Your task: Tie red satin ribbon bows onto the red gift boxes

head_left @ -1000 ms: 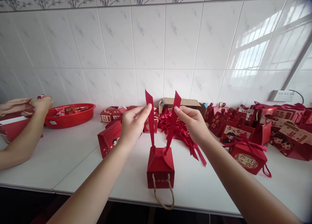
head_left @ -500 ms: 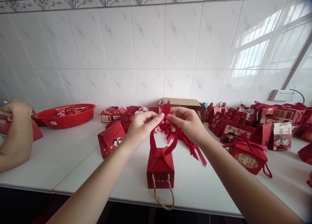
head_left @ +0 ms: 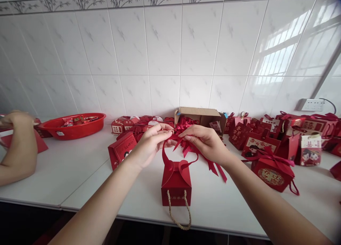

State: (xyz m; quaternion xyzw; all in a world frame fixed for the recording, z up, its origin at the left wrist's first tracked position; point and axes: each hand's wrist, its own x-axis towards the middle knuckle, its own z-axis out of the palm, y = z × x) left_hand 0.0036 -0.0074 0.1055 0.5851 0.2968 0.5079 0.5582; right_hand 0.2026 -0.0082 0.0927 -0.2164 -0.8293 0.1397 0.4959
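A small red gift box (head_left: pixel 176 179) with a twisted rope handle (head_left: pixel 174 222) stands upright near the table's front edge. Red ribbon (head_left: pixel 165 152) is threaded through its top and rises to my hands. My left hand (head_left: pixel 153 143) is closed, pinching the ribbon between thumb and fingers. My right hand (head_left: pixel 204 140) is also closed, with thumb and forefinger pressed on ribbon to the right of the left hand. The exact lie of the ribbon between the fingertips is partly hidden. Behind my hands lies a heap of loose red ribbons (head_left: pixel 213 166).
An open cardboard carton (head_left: pixel 199 111) stands against the tiled wall. A red basin (head_left: pixel 77 131) of small packets is at left, beside another person's arm (head_left: pixel 23 149). A red box (head_left: pixel 121 149) stands near my left arm, and a ribboned box (head_left: pixel 273 172) at right among several others.
My hands have lowered slightly and drawn a little apart. The ribbon end that stood up between my fingers has dropped, and the ribbon's right side hangs slacker. The box stays in place.
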